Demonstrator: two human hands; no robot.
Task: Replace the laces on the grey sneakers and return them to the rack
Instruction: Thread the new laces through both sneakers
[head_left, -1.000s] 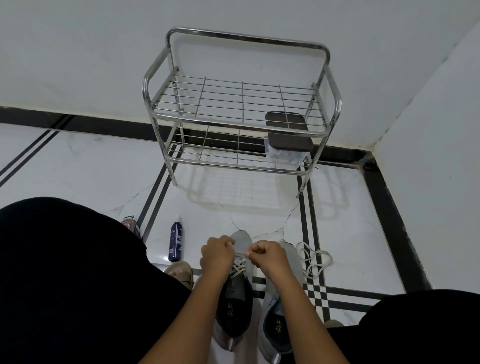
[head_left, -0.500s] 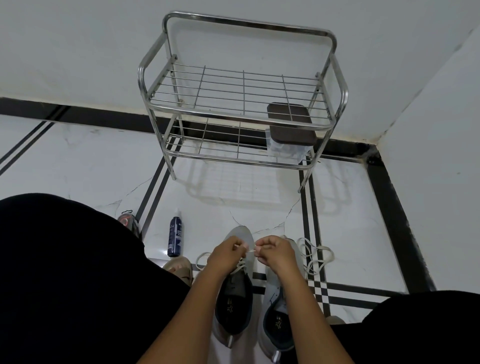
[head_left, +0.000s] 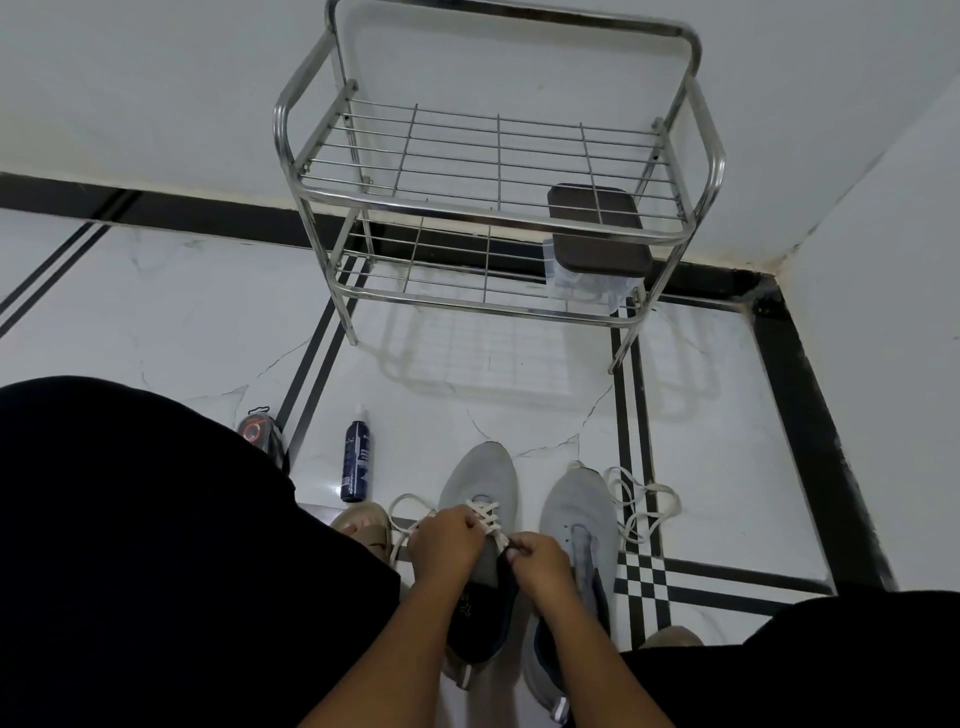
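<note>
Two grey sneakers stand side by side on the white floor, toes pointing away from me. The left sneaker (head_left: 480, 475) has a white lace (head_left: 485, 512) crossed through its eyelets. My left hand (head_left: 448, 540) grips the lace at the sneaker's left side, where a loose loop (head_left: 408, 506) trails onto the floor. My right hand (head_left: 537, 564) pinches the lace end near the tongue. The right sneaker (head_left: 576, 512) has no lace in it. Another white lace (head_left: 641, 501) lies loose to its right. The metal rack (head_left: 493, 171) stands against the wall ahead.
A box with a dark lid (head_left: 597, 234) sits on the rack's lower shelf at the right. A dark blue spray bottle (head_left: 356, 460) and a small dark object (head_left: 257, 431) stand on the floor at the left. My black-clothed knees flank the shoes. Walls meet at the right.
My hands have dropped from above the toe end towards the tongue of the left sneaker, keeping hold of the lace. The view has tilted closer to the rack.
</note>
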